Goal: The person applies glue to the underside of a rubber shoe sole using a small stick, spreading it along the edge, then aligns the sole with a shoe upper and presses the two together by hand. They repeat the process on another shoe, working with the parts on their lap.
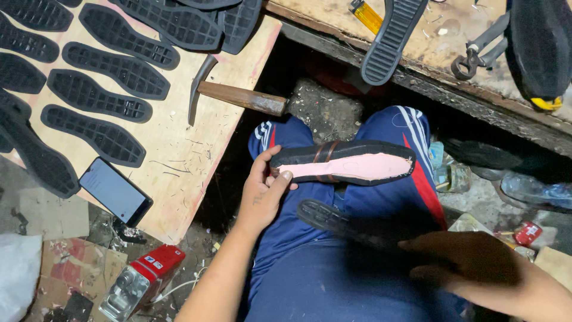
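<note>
Head view: left hand (266, 189) pinches the heel end of a shoe bottom (344, 163) — black rim, pink inner face up — thumb on top, fingers curled under, held over the blue-trousered lap (310, 268). Right hand (471, 262) is closed on one end of a black rubber sole (351, 223), tread up; it's blurred and dim, so the exact grip is hard to tell. The two pieces are near each other, not touching. Left plywood worktop (179, 155): rows of black soles (98, 95), a hammer (238, 95) with its handle overhanging the right edge, a phone (115, 191) at the near edge. Far worktop: another sole (390, 42) hanging over the front edge, a yellow lighter (366, 15) just beside it.
</note>
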Demonstrator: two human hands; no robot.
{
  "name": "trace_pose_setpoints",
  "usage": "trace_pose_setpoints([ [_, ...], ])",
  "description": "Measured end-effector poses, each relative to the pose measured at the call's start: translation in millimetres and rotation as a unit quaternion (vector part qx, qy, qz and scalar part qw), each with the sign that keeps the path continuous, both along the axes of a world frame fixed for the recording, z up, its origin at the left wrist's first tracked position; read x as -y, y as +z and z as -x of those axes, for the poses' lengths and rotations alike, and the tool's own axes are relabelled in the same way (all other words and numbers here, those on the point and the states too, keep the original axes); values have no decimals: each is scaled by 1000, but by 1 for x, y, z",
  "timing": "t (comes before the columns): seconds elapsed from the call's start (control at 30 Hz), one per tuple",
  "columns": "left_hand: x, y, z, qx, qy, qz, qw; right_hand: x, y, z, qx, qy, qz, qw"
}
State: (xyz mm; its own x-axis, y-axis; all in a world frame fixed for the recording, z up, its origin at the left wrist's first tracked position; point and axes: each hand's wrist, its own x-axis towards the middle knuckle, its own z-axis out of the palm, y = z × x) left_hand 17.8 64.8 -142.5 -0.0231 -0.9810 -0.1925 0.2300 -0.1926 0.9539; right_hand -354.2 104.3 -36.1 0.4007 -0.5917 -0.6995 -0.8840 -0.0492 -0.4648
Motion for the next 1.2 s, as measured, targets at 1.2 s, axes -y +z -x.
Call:
trace_pose_setpoints([
  [1.2,-7,41,22,456,5,107,883,88,69,43,42,-257,588,766],
])
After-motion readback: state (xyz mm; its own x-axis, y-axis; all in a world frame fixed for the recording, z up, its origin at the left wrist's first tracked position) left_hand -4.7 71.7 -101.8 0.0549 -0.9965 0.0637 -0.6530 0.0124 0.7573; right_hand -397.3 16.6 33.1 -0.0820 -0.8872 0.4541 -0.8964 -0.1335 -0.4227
